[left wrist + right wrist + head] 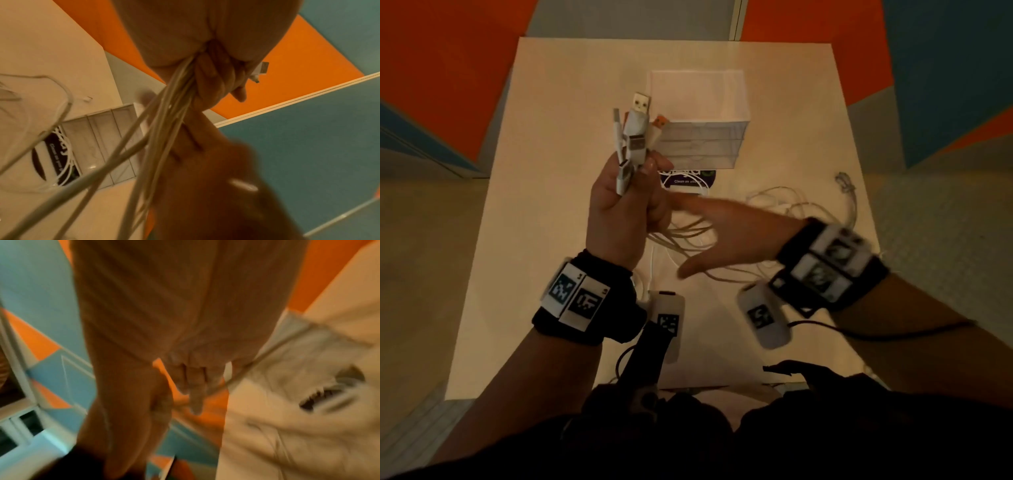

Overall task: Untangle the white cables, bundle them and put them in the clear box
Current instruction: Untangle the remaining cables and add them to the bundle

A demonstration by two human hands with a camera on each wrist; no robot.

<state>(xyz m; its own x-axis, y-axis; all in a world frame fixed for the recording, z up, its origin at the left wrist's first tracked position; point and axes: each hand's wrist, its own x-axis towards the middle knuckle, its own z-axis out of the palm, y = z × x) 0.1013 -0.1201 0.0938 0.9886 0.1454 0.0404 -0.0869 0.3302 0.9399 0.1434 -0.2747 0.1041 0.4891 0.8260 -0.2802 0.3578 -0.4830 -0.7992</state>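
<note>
My left hand point(625, 202) is raised over the table and grips several white cables near their plug ends; the USB plugs point(635, 133) stick up out of the fist. In the left wrist view the cable strands point(164, 121) fan down out of the curled left fingers point(213, 81). My right hand point(709, 233) is blurred, fingers straight, reaching left just under the left fist, against the hanging strands. Loose loops of cable point(791, 205) lie on the table to the right. The clear box point(702, 116) stands open behind the left hand.
The pale table point(558, 137) carries a round dark sticker point(688, 178) in front of the box. A clear plug on a thin cable point(844, 180) lies near the table's right edge. Orange and blue wall panels surround the table. Wrist-camera leads hang below both arms.
</note>
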